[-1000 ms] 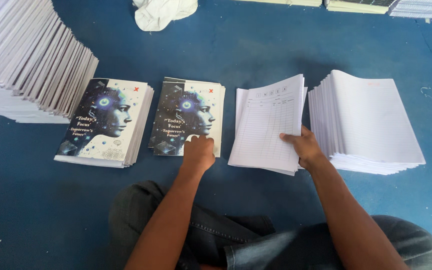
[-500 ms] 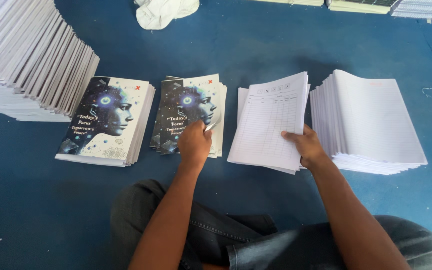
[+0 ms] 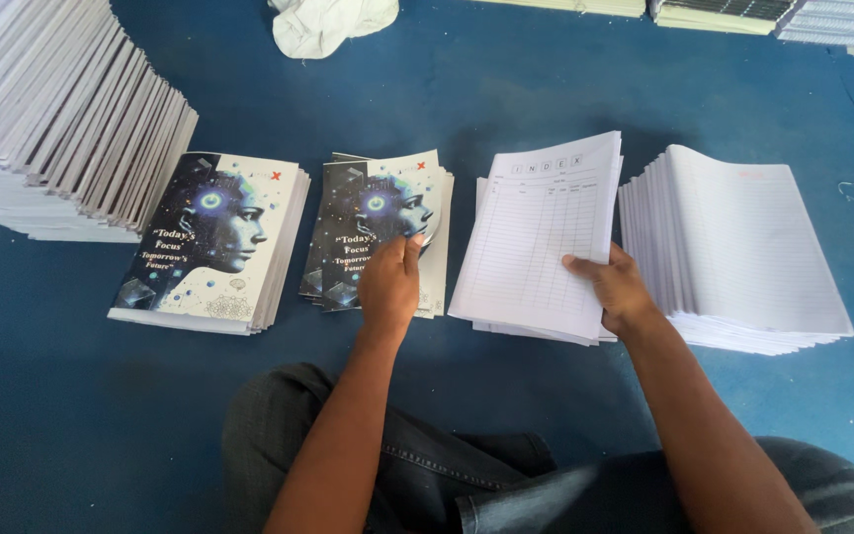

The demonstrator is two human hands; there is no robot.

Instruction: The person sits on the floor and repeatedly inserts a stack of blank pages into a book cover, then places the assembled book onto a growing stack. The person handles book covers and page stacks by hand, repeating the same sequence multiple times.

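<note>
Resting palm-down, fingers loosely together, left hand point(image 3: 390, 287) on the small pile of printed covers point(image 3: 378, 232) between the taller cover stack point(image 3: 214, 242) and the ruled sheets. Gripping the near right edge of the ruled index sheets point(image 3: 536, 237), right hand point(image 3: 617, 289) closed, thumb on top, just beside the fanned white stack point(image 3: 743, 252) on the blue floor point(image 3: 51, 415).

White cloth point(image 3: 333, 22); fanned booklet stack point(image 3: 61, 119); blue floor point(image 3: 51, 425).

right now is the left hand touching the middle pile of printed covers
Touching: the head view shows the left hand lying flat on the cover pile, fingers pressed on its top sheet.
</note>
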